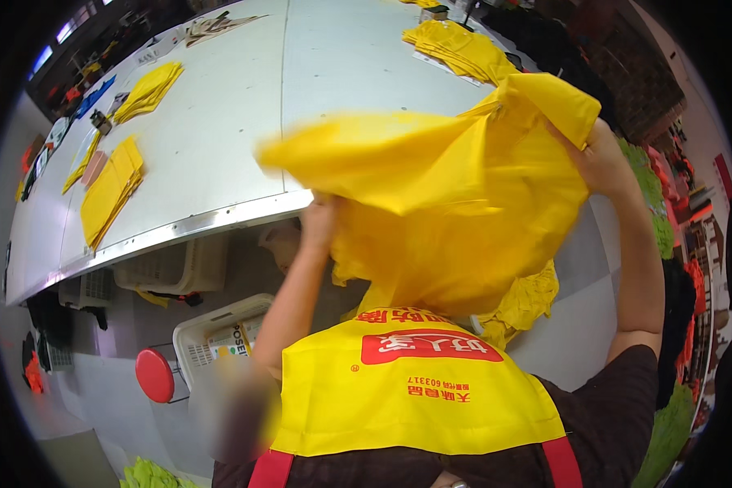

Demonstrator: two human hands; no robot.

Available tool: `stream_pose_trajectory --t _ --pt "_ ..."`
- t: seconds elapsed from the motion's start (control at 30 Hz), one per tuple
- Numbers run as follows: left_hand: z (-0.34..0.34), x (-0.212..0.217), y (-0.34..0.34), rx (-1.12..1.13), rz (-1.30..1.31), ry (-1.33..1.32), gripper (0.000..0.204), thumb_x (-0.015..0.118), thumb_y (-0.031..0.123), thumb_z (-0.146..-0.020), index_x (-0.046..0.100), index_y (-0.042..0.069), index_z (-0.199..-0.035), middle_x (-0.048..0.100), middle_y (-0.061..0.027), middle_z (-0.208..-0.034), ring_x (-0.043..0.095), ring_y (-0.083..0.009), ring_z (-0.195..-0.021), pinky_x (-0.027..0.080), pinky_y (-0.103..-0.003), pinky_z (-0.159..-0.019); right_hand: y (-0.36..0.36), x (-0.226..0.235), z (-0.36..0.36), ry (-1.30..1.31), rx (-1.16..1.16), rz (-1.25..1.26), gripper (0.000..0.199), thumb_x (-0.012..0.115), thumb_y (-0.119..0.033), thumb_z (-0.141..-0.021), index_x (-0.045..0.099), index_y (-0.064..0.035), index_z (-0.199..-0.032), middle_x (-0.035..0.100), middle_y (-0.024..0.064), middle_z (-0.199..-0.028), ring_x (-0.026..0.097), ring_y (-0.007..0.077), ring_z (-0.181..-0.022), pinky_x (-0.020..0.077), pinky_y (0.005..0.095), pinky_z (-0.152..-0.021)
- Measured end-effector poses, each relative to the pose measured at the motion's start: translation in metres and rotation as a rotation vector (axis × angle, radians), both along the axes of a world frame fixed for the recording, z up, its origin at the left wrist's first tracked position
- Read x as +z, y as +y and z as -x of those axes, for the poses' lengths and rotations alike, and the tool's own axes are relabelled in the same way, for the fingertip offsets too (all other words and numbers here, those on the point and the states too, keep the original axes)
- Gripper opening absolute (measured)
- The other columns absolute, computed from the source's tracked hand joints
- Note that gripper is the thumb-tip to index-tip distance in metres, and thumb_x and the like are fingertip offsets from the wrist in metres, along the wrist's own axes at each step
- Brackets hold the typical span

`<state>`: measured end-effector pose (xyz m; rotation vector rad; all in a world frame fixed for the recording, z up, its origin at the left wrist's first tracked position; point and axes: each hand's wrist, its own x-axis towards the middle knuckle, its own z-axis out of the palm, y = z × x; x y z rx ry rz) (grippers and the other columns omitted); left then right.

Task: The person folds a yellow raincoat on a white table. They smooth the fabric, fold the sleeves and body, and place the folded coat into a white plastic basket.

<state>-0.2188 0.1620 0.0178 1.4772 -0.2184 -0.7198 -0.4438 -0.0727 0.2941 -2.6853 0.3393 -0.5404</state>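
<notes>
A large sheet of yellow fabric (455,187) is spread in the air between my hands, over the table's front edge. Its left end is smeared by motion. My right hand (598,159) grips its upper right part, fingers partly behind the cloth. Lower down on the left, my left hand (320,218) is closed at the fabric's left side, its fingertips mostly hidden. Just beyond the raised cloth, a stack of folded yellow pieces (459,50) lies on the white table (220,122). I wear a yellow apron (431,415) with red straps.
Folded yellow stacks (112,191) lie at the table's left. Below its metal edge stand a white plastic basket (189,346) and a round red stool (154,376). A yellow cloth heap (533,301) sits beside me at right, light green cloth (655,195) farther right.
</notes>
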Motion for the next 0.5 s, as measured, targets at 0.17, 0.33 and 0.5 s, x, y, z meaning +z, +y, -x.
stream_pose_trajectory --t 0.17,0.33,0.5 --pt "-0.018 0.119 0.034 0.400 0.728 -0.568 0.027 0.051 0.015 -0.093 0.051 0.003 -0.116 0.060 -0.0027 -0.094 0.056 -0.0077 -0.076 0.046 -0.021 -0.064 -0.015 0.051 0.026 -0.091 -0.042 -0.193 0.035 0.061 -0.030 -0.087 0.059 -0.0020 -0.107 0.064 0.0073 -0.099 0.061 0.0109 -0.083 0.0474 0.0241 -0.072" --pt "-0.042 0.126 0.042 -0.010 0.563 -0.492 0.048 0.053 0.025 -0.087 0.043 -0.003 -0.124 0.054 -0.0168 -0.119 0.056 -0.0242 -0.105 0.045 -0.030 -0.089 -0.025 -0.058 0.002 0.281 0.137 -0.039 0.045 0.055 -0.025 -0.087 0.043 -0.0022 -0.123 0.052 0.0146 -0.117 0.050 0.0219 -0.104 0.0387 0.0312 -0.088" --pt "0.017 0.002 0.064 -0.613 0.444 0.282 0.061 0.059 0.019 -0.076 0.040 -0.005 -0.128 0.051 -0.0183 -0.124 0.052 -0.0280 -0.113 0.041 -0.034 -0.096 0.035 -0.206 0.039 0.740 0.450 -0.567 0.070 0.051 -0.007 -0.073 0.030 -0.0064 -0.140 0.048 0.0187 -0.130 0.045 0.0263 -0.120 0.0340 0.0319 -0.101"
